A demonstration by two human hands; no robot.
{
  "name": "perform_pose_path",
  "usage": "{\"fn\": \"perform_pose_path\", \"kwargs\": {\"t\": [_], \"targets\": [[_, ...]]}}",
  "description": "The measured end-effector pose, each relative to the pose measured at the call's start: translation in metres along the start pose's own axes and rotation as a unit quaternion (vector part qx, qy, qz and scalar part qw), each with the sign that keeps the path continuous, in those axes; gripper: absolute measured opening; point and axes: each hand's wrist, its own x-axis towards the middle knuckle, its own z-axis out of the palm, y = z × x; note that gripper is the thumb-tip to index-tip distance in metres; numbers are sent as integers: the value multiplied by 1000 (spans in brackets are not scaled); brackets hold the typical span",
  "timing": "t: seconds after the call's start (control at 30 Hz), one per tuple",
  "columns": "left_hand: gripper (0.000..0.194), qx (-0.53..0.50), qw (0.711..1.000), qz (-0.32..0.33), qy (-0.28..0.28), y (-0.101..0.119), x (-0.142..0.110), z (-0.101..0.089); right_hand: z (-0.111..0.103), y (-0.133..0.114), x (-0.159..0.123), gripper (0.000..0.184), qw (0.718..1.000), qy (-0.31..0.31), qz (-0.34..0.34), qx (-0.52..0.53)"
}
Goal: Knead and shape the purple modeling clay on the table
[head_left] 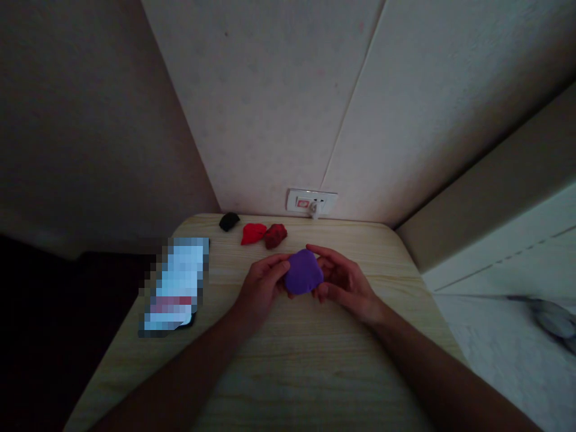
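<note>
A flattened, rounded piece of purple modelling clay (pixel 303 272) is held up over the wooden table, between my two hands. My left hand (pixel 267 279) grips its left edge, the thumb lying on the upper face and the fingers behind. Around its right side curls my right hand (pixel 346 282), with the index fingertip at the top edge and the thumb by the lower right edge. Parts of the right fingers are hidden behind the clay. Beyond the hands lie a bright red lump (pixel 254 233), a dark red lump (pixel 276 236) and a black lump (pixel 229 221).
A phone with a lit, blurred-out screen (pixel 177 282) rests at the left of the wooden table (pixel 288 372). The wall behind carries a socket plate (pixel 294 193) with a white plug (pixel 315 208) in it. A pale cabinet (pixel 504 234) stands at the right.
</note>
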Motion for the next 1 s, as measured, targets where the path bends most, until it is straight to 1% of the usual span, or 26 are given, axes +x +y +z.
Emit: {"fn": "perform_pose_path", "kwargs": {"t": [0.07, 0.13, 0.2, 0.27, 0.4, 0.63, 0.77, 0.93, 1.0], "targets": [[36, 7, 1000, 0, -12, 1, -1, 1, 1, 2, 1, 67, 1000, 6, -2, 9], [45, 30, 998, 1, -49, 3, -3, 1, 2, 4, 2, 66, 1000, 14, -7, 11], [58, 59, 994, -1, -90, 5, -4, 1, 3, 7, 3, 66, 1000, 15, -14, 13], [67, 72, 991, -9, -113, 5, -5, 1, 3, 8, 3, 66, 1000, 10, -21, 19], [69, 64, 986, -30, -151, 5, -4, 0, 2, 10, 3, 67, 1000, 13, -21, 15], [67, 40, 988, -58, -137, 6, -2, -2, 4, 13, 3, 62, 998, 49, -20, -26], [63, 21, 986, -67, -151, 5, -3, -2, 4, 14, 2, 63, 999, 46, -16, -21], [63, 28, 988, -60, -140, 5, -3, 0, 4, 14, 2, 63, 998, 44, -16, -36], [63, 30, 988, -56, -143, 4, -3, 0, 4, 14, 2, 64, 998, 42, -18, -36]]}}
